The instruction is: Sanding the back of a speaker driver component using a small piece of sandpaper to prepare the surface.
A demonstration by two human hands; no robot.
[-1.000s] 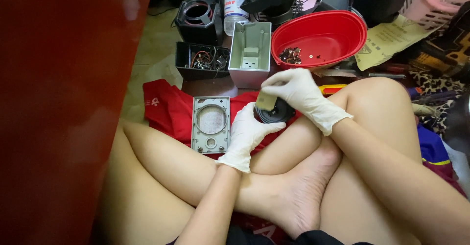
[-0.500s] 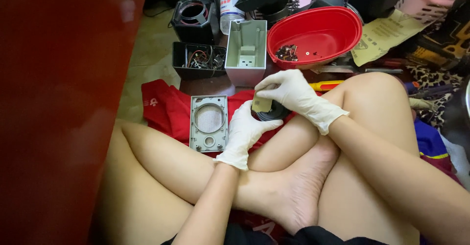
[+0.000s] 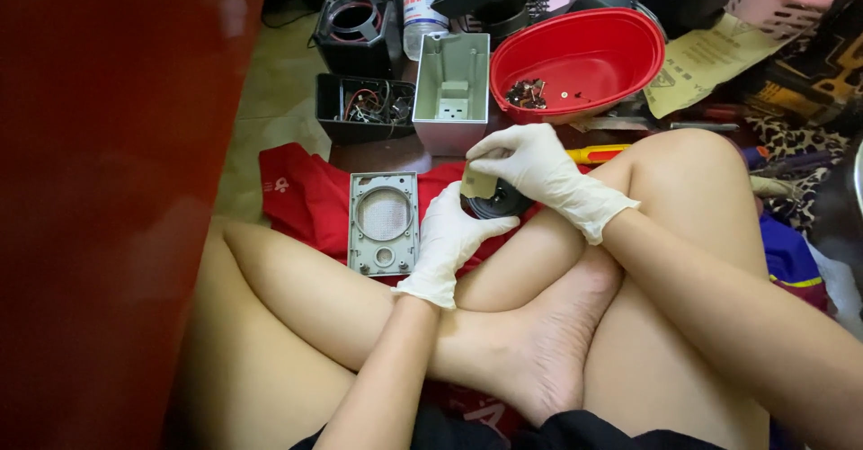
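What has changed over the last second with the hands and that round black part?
Hardly anything. Both gloved hands, left hand and right hand, keep gripping the round black part with the tan piece on top; no clear shift. The grey speaker panel, grey housing and red bowl stayed put.

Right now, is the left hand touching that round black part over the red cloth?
Touching. The head view shows the left hand cupping the round black part from below, its gloved fingers wrapped against the rim, while the right hand covers it from above.

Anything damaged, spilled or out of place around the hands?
No spill or damage shows. Both gloved hands, left and right, hold a round black part. The grey front panel lies flat on the red cloth; small parts sit inside the red bowl.
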